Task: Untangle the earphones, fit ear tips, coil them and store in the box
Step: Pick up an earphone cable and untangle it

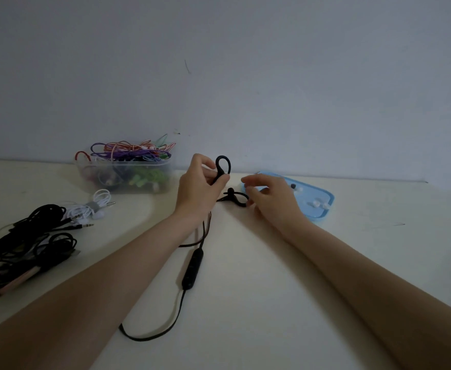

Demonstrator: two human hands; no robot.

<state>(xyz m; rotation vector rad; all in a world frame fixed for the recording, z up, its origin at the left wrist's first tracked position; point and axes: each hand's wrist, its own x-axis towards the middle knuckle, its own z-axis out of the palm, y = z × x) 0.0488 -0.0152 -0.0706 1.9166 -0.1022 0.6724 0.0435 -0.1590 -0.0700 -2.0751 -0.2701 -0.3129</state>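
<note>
Your left hand (197, 188) is raised just above the tabletop (245, 289), its fingers (208, 166) curled and pinching one black earpiece (222, 166) of the neckband earphones, whose ear hook forms a smooth upright loop above your thumb. The second earpiece (235, 197), with the same rounded hook, lies on the tabletop between your two hands. From them a thin braided cord (165, 329) runs toward you through a long, slim black inline remote (192, 268) with small buttons and curls into a loop near your left forearm.

Your right hand (269, 198) hovers over the near left edge of a shallow light-blue plastic tray (328, 204), fingers loosely bent; you cannot tell from here whether they hold anything. Small white ear tips (317, 204) and one dark ear tip (293, 186) sit in the tray.

At the far left stands a clear, frosted plastic box (125, 174) heaped with coloured cables in purple, red, white and green. Nearer, at the left, lie a coiled white wired earphone (91, 208) bound with a grey band and a tangle of black cables (29, 241) with metal jack plugs. No writing is legible anywhere.
</note>
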